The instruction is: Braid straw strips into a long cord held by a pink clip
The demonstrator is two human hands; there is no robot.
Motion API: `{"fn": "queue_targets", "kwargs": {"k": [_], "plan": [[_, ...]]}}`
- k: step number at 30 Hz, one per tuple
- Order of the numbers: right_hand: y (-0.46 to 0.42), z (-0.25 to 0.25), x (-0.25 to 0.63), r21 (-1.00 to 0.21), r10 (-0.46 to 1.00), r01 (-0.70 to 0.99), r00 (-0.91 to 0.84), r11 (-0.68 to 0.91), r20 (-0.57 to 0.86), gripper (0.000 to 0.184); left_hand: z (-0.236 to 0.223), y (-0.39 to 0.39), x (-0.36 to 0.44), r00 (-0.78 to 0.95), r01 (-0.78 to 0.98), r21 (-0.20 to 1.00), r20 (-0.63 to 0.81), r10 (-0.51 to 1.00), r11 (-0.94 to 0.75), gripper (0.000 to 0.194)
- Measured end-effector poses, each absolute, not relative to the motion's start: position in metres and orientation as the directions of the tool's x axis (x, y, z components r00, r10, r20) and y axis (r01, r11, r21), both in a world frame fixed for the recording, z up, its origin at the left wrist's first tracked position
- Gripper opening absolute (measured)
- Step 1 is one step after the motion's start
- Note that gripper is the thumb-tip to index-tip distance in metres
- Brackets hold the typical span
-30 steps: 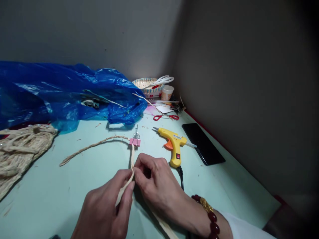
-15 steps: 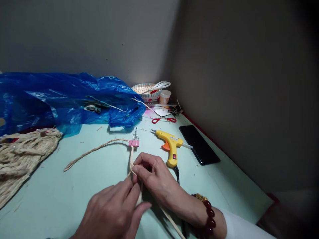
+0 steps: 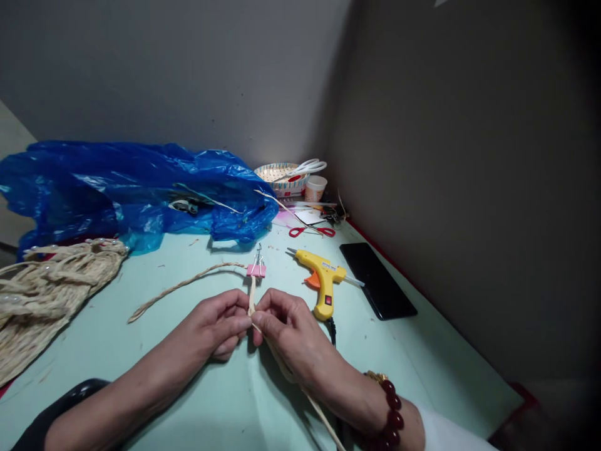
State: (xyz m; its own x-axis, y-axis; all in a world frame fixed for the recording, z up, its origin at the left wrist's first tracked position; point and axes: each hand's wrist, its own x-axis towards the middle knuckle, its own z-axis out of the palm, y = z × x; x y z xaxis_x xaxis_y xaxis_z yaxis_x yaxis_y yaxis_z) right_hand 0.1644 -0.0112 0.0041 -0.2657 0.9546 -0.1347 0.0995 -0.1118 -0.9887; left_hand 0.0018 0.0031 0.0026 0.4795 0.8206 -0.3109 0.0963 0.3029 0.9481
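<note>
A pale straw braid [image 3: 252, 292] runs down from a pink binder clip [image 3: 256, 270] on the table. My left hand [image 3: 223, 322] pinches the braid's lower end from the left, thumb against fingers. From the right, my right hand [image 3: 286, 326] pinches the same spot, its thumb and forefinger closed on the strands. The two hands almost meet there. Loose strands [image 3: 322, 416] trail from under my right hand toward the front edge of the view. A twisted straw cord [image 3: 188, 280] curves leftward from the clip.
Right of my hands lie a yellow glue gun [image 3: 323, 282] and a black phone [image 3: 378, 280]. Behind are red-handled scissors [image 3: 312, 232], a paper cup [image 3: 315, 188] and a small basket [image 3: 282, 172]. A blue plastic bag [image 3: 141, 188] and a woven straw piece [image 3: 61, 294] occupy the left.
My left hand has moved up and turned, from below the braid to its left side, where it now pinches level with my right hand. The right hand stays nearly in place.
</note>
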Motion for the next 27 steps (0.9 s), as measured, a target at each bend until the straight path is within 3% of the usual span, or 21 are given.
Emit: {"fn": "queue_targets", "kwargs": {"k": [8, 14, 21, 27], "plan": [[-0.012, 0.004, 0.172, -0.924, 0.958, 0.374, -0.286, 0.082, -0.031, 0.020, 0.004, 0.000, 0.002, 0.357, 0.295, 0.938, -0.283, 0.890, 0.180, 0.024], [-0.010, 0.012, 0.173, -0.796, 0.952, 0.576, -0.306, 0.186, 0.000, 0.021, -0.005, 0.000, 0.002, 0.340, 0.233, 0.942, -0.310, 0.888, 0.240, 0.025], [-0.005, 0.011, 0.181, -0.787, 0.933, 0.562, -0.358, 0.254, 0.045, 0.019, -0.006, 0.000, 0.002, 0.353, 0.181, 0.947, -0.315, 0.881, 0.266, 0.018], [-0.003, 0.010, 0.183, -0.820, 0.928, 0.523, -0.372, 0.234, 0.027, 0.030, -0.001, 0.002, 0.003, 0.379, 0.199, 0.945, -0.318, 0.869, 0.259, 0.016]]}}
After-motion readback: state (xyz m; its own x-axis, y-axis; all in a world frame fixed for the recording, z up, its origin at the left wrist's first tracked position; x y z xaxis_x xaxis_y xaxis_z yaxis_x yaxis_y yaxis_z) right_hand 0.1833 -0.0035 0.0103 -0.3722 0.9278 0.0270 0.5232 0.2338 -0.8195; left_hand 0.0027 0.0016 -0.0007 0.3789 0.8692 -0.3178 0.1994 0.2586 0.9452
